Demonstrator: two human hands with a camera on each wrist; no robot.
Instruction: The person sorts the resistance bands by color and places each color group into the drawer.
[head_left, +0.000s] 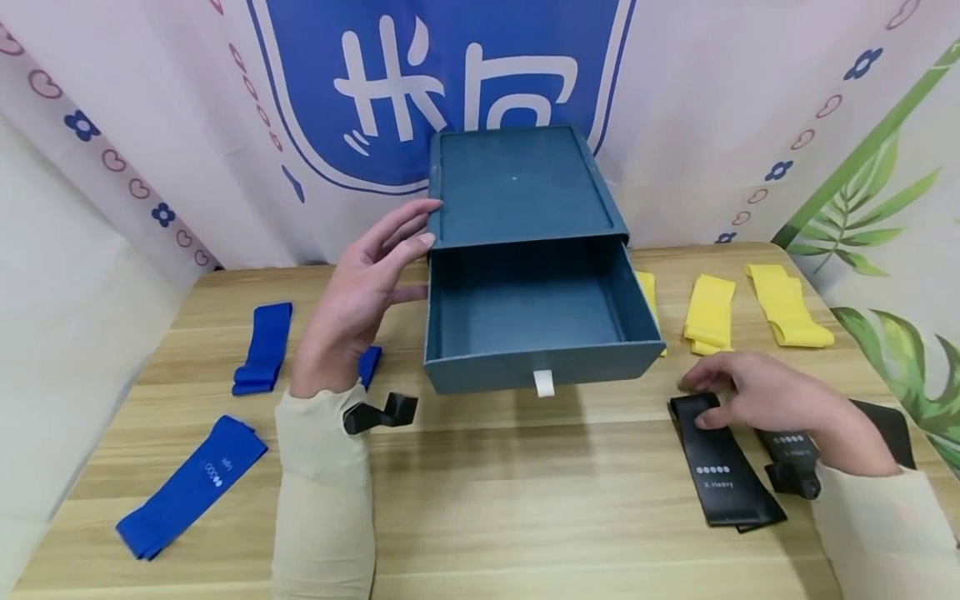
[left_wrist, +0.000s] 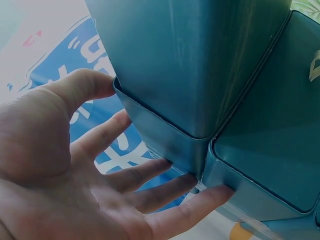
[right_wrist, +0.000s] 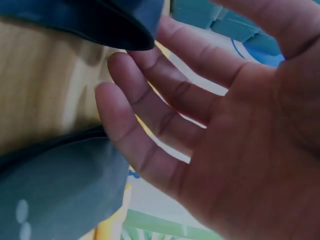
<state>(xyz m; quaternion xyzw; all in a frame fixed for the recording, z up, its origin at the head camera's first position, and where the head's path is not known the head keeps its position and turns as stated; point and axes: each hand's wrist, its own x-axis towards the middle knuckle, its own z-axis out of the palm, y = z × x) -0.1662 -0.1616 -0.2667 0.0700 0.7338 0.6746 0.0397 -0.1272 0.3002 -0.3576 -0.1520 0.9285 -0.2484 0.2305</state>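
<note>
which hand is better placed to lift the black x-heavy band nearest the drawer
Probably the right hand: its thumb and fingers are at that black band's far end. The left hand is away from it, touching the side of the drawer unit.

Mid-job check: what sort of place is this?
Probably a small staged workspace, perhaps for demos or recording: a wood-grain table against a printed curtain, with blue bands, black bands and yellow bands laid around an open drawer box.

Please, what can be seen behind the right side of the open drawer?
Part of a yellow band shows there; the drawer covers the rest, which cannot be seen.
</note>
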